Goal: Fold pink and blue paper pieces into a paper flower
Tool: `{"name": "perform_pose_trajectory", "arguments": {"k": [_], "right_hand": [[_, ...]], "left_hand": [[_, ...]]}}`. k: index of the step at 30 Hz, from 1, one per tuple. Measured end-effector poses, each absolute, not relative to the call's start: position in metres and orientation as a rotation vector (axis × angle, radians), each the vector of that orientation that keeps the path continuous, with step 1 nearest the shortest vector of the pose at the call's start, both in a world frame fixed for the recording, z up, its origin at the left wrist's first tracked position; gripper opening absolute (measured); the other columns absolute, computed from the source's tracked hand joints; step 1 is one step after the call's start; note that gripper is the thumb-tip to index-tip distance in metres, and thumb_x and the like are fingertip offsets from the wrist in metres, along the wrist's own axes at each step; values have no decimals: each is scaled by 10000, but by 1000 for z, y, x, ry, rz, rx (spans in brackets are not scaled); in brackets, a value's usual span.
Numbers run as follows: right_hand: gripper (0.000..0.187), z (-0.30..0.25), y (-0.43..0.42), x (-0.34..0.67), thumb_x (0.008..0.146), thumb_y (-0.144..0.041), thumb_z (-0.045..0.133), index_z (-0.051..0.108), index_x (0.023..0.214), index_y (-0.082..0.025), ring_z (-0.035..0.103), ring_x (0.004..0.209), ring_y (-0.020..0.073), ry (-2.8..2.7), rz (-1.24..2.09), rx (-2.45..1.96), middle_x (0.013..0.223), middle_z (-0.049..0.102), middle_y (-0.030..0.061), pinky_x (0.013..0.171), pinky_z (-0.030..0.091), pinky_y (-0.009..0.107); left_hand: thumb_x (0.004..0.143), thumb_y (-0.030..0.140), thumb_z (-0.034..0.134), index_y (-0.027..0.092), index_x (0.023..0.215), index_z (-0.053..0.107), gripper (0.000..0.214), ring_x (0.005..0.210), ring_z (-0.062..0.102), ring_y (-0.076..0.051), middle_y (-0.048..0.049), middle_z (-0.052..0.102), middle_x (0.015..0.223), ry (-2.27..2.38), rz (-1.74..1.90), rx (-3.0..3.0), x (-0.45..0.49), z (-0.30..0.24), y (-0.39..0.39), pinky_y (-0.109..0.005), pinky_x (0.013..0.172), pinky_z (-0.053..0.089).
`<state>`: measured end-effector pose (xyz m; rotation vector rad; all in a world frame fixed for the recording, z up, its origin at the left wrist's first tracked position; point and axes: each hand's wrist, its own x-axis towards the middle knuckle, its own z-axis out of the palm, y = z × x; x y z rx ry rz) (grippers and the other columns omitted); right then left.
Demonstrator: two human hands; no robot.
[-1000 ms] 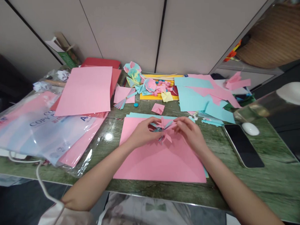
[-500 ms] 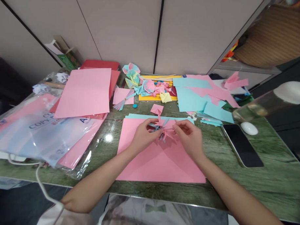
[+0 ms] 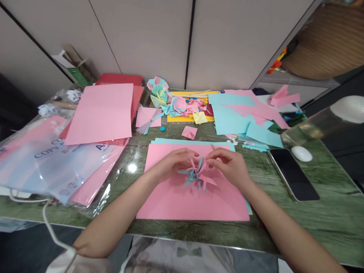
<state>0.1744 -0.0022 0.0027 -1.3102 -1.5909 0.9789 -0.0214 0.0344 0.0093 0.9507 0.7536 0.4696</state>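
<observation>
A pink and blue paper flower (image 3: 196, 175) with thin pointed strips stands over a stack of pink paper sheets (image 3: 184, 204). Thumb and fingertips of my right hand (image 3: 231, 166) pinch one of its pink strips at the upper right. A thin stick-like end shows just above those fingertips. My left hand (image 3: 174, 164) is beside the flower's upper left, fingers loosely curved and apart, with no grip on it visible. Its thumb is mostly hidden. Beyond the hands lies a small folded pink paper square (image 3: 189, 132).
Plastic-wrapped copy paper (image 3: 51, 157) and a loose pink sheet (image 3: 100, 113) lie on the left. Blue paper pieces (image 3: 232, 121), folded paper flowers (image 3: 159, 91) and a yellow tray (image 3: 172, 117) sit at the back. On the right are a phone (image 3: 293, 174) and a clear bottle (image 3: 313, 124).
The flower has come lower and turned, showing more of its blue strips. My left hand has released its pinch and moved slightly left; my right hand still pinches at the flower.
</observation>
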Motion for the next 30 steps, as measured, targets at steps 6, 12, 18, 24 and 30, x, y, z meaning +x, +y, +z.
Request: {"name": "perform_pose_trajectory", "arguments": {"k": [6,12,18,24,30], "right_hand": [[77,1,-5,167,742,-300,608,660,699,-263,589,658,156,-1743,946,-1276,712,668,-5,691,465,332],[30,6,-10,161,715,-256,619,640,734,-248,574,643,148,-1638,930,-1379,707,653,-10,683,468,326],[44,8,-13,158,719,-260,608,643,741,-247,585,662,149,-1636,882,-1455,707,654,-15,728,462,349],[75,4,-13,157,742,-272,584,648,777,-256,594,684,149,-1630,859,-1476,725,658,-15,693,465,332],[114,-7,-8,155,707,-268,611,630,814,-233,602,712,157,-1454,995,-1500,777,657,5,697,478,331]], "left_hand": [[623,340,678,141,739,601,244,585,519,-96,2,572,659,866,407,1344,-15,7,26,-203,522,373],[642,353,662,150,754,567,251,521,481,-77,15,553,611,912,541,1351,-12,9,23,-192,480,354],[642,319,665,150,778,544,249,543,495,-80,1,568,670,908,540,1317,-11,5,23,-197,487,363],[661,321,648,145,795,562,237,550,489,-76,-6,573,712,942,623,1375,-7,2,22,-204,501,371],[652,320,652,148,779,549,237,531,489,-72,5,573,666,1064,707,1333,-4,-7,22,-197,493,365]]}}
